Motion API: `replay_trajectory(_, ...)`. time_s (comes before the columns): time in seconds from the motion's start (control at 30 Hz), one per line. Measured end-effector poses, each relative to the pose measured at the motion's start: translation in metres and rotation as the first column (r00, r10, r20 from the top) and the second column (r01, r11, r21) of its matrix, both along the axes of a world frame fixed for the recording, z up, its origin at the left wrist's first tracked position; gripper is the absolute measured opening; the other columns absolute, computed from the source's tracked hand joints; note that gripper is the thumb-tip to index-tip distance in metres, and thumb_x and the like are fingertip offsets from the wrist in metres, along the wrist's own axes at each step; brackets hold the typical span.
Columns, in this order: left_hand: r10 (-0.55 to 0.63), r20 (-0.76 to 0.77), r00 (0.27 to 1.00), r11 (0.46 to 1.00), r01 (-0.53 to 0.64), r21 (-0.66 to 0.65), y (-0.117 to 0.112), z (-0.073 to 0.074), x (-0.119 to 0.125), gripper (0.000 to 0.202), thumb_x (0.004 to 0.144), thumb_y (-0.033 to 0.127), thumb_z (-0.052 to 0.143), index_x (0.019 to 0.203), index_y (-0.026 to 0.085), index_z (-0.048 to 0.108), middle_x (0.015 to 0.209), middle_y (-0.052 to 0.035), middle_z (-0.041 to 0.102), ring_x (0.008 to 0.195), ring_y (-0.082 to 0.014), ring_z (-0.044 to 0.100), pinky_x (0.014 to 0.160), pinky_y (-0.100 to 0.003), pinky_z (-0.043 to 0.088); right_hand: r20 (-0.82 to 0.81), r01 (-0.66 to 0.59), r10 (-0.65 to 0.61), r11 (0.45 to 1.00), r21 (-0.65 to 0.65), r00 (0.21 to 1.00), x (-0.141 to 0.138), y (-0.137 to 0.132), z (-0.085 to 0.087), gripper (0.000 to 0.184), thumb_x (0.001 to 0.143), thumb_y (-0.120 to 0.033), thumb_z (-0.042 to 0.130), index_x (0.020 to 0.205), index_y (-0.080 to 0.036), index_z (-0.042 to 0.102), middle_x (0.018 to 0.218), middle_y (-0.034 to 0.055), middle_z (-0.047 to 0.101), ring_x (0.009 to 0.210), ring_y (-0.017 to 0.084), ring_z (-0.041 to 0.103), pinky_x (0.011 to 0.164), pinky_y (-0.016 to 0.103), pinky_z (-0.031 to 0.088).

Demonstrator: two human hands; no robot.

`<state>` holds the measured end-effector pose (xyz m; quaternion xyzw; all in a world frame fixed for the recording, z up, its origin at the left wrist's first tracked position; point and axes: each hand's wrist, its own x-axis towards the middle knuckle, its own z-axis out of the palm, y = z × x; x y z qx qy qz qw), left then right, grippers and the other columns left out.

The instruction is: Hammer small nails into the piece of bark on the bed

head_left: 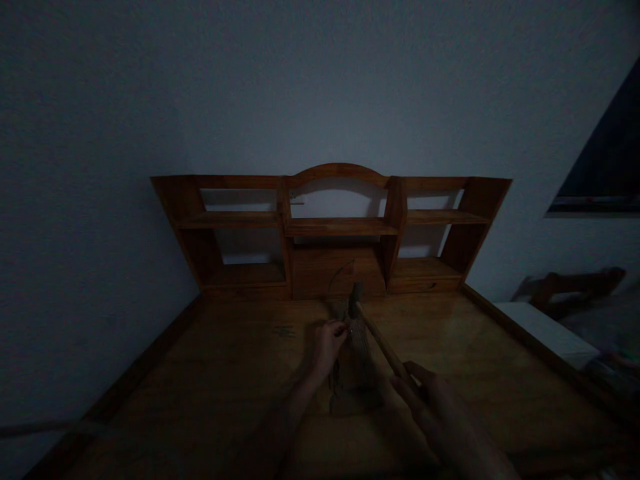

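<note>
In the dim light my right hand (425, 393) is wrapped round the wooden handle of a hammer (385, 343). Its dark head (355, 299) is over the top of a brownish, rough-looking piece (359, 340) in the middle of the desk; whether they touch I cannot tell. Close to the left of the hammer head, my left hand (327, 343) has its fingertips pinched together against this piece. What they pinch, if anything, is too small and dark to make out. A thin curved strand (341, 272) rises behind the piece.
Several small thin pieces, perhaps nails (284, 330), lie on the wooden desk (240, 373) left of my hands. A wooden shelf unit (340, 228) stands along the back against the wall. At right are a white surface (543, 327) and a wooden chair back (575, 288).
</note>
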<state>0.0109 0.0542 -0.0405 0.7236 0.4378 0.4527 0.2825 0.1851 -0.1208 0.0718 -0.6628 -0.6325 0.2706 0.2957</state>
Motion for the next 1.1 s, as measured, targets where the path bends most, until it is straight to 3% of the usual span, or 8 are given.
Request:
replay_trajectory(0.17,0.005,-0.043,0.999,1.0,-0.004,0.012,0.001,-0.002,-0.001,0.017,0.078,0.015,0.056,0.083,0.015,0.072,0.081,-0.0033,0.067,0.072,-0.0125,0.061,0.062,-0.02,0.041,0.027,-0.035,0.034,0.999,0.015,0.999,0.001,0.003,-0.013,0.04,0.086,-0.048,0.04,0.096,-0.016,0.062,0.082,0.0136,0.068,0.079,0.026,0.066,0.062,0.03,0.046)
replay_trajectory(0.37,0.021,-0.083,0.996,1.0,-0.02,0.015,0.003,-0.004,0.001,0.016,0.078,0.013,0.055,0.078,0.014,0.071,0.076,-0.0026,0.066,0.069,-0.0116,0.059,0.06,-0.019,0.038,-0.037,-0.031,0.032,0.999,0.027,0.999,0.0,0.004,-0.013,0.037,0.085,-0.048,0.044,0.092,-0.017,0.062,0.079,0.0117,0.068,0.075,0.025,0.066,0.06,0.028,0.045)
replay_trajectory(0.67,0.029,-0.139,0.99,1.0,-0.027,0.014,0.005,-0.008,0.001,0.017,0.08,0.016,0.054,0.076,0.014,0.071,0.076,-0.0021,0.063,0.067,-0.0102,0.056,0.059,-0.018,0.036,0.081,-0.017,0.018,1.0,-0.013,0.997,0.0,0.011,-0.019,0.042,0.087,-0.051,0.039,0.1,-0.017,0.06,0.085,0.0122,0.068,0.083,0.026,0.065,0.067,0.03,0.045)
replay_trajectory(0.87,0.039,-0.155,0.987,0.998,-0.031,0.054,0.003,-0.006,0.002,0.017,0.079,0.011,0.054,0.075,0.014,0.07,0.077,-0.0026,0.063,0.069,-0.0111,0.057,0.06,-0.019,0.037,-0.009,-0.026,0.027,0.999,0.044,1.0,-0.002,0.004,-0.01,0.038,0.088,-0.049,0.039,0.092,-0.018,0.06,0.075,0.0106,0.067,0.079,0.024,0.066,0.064,0.027,0.045)
replay_trajectory(1.1,0.107,-0.254,0.961,0.993,-0.093,0.067,-0.003,-0.001,0.002,0.02,0.08,0.007,0.053,0.085,0.014,0.071,0.087,-0.0062,0.067,0.077,-0.0141,0.06,0.07,-0.023,0.042,-0.005,0.004,-0.004,1.0,-0.012,1.0,0.001,-0.003,-0.007,0.04,0.087,-0.052,0.038,0.095,-0.018,0.058,0.081,0.011,0.067,0.077,0.024,0.065,0.064,0.029,0.044)
